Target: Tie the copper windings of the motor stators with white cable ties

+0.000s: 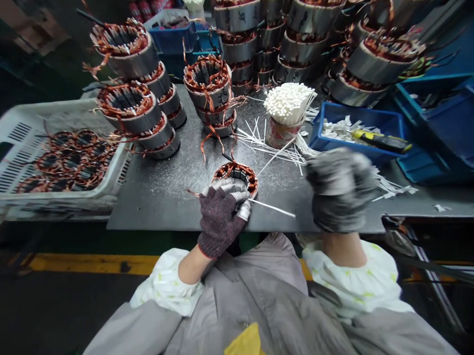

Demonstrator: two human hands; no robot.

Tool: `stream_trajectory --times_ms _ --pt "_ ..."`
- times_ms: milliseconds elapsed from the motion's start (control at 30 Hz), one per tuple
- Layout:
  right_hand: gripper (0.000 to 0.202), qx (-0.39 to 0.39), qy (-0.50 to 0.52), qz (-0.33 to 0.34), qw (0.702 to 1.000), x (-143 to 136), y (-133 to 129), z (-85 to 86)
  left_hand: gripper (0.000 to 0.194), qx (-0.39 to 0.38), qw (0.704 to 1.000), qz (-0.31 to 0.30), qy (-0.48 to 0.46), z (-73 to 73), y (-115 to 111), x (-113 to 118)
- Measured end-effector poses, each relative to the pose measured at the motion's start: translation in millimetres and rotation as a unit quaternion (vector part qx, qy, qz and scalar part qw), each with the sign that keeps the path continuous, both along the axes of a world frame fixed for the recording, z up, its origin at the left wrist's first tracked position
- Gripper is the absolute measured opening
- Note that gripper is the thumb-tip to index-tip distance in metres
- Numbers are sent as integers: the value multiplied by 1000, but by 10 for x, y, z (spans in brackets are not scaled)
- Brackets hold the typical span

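Note:
A small motor stator [253, 179] with copper windings lies near the table's front edge. My left hand [222, 218], in a dark knitted glove with pale fingertips, is closed over its near side and covers part of the ring. One white cord [275, 207] sticks out to the right from beside my left thumb; another rises from the ring toward the upper right. Off to the right, my right hand [340, 189], in a grey glove, is just in front of a blue bin [358, 143]. Motion smears its fingers, so whether it holds anything is unclear.
Behind the stator stands a cup [281, 133] packed with white cords, with loose ones strewn around it. A yellow-black cutter [380, 141] lies across the blue bin. Stacked stators [136, 119] stand left and along the back. A white crate [61, 194] holds several more windings.

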State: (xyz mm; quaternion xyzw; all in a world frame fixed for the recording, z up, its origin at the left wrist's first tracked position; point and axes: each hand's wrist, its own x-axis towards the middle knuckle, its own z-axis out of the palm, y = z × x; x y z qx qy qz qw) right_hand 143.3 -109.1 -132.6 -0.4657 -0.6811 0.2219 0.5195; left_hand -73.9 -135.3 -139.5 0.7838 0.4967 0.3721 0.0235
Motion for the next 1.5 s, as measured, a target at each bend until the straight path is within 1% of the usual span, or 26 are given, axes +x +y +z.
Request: stream_trajectory --times_ms 67,133,167,200,233,333,400,433,500,600,700,767,833,933,1067,1167,1200,1233,1267,1300,1333,1367,1400,1433,1467,1500 --pt "29 34 -84 52 995 37 25 -7 14 2 1000 -2 7 -21 -7 -6" --pt "23 103 -189 128 968 -11 42 -55 18 7 1000 -6 21 -46 -7 -3" --pt "22 135 -233 150 951 -64 52 -89 20 11 1000 -3 28 -62 -2 3" --pt "22 155 -261 153 941 -131 67 -123 20 15 999 1 34 -79 4 14" --pt "21 157 -271 135 940 -208 86 -154 19 19 999 8 38 -97 13 28" --pt "18 95 -247 39 964 -436 168 -192 15 16 998 37 47 -140 39 75" --pt "17 42 -208 4 977 -518 212 -166 16 10 998 45 49 -145 34 81" --pt "17 18 -188 6 982 -522 219 -142 16 8 998 41 51 -138 19 67" --pt "20 -24 -153 39 987 -467 183 -91 17 14 998 16 58 -117 -35 -5" --pt "29 -66 -104 96 988 -350 28 -60 30 35 996 11 84 -99 -131 -199" --pt "37 -71 -91 126 985 -380 -109 -109 37 61 990 35 124 -102 -135 -396" --pt "31 -78 -97 115 986 -461 -109 -160 33 67 982 37 173 -88 -70 -476" --pt "26 -91 -97 113 985 -518 -28 -196 26 57 973 14 224 -45 16 -508" --pt "23 -90 -96 176 976 -503 166 -195 23 24 967 -63 247 58 102 -501" --pt "21 -87 -71 258 960 -386 333 -157 28 11 975 -156 157 166 124 -510" --pt "17 -86 -24 308 947 -200 408 -148 24 17 970 -216 111 150 155 -562" --pt "20 -88 -5 300 950 -108 453 -143 23 26 970 -218 109 125 170 -573" --pt "25 -92 21 263 960 -4 518 -132 22 36 970 -211 111 96 181 -573" --pt "28 -99 54 197 974 104 606 -114 21 48 973 -198 112 65 185 -560" --pt "29 -106 91 106 985 208 719 -87 22 59 975 -182 112 37 177 -532" --pt "28 -111 126 5 986 299 855 -50 23 71 977 -165 113 14 156 -491" --pt "26 -114 152 -89 978 371 1007 -7 23 83 979 -146 115 -1 122 -440" --pt "23 -113 164 -164 966 424 1169 44 23 98 980 -126 119 -9 81 -385" --pt "19 -108 164 -215 957 458 1328 99 22 111 980 -104 125 -11 36 -332" --pt "17 -103 157 -244 951 482 1472 158 21 121 980 -85 130 -11 -5 -287" --pt "15 -99 150 -253 951 503 1590 219 20 127 980 -73 134 -12 -36 -254"
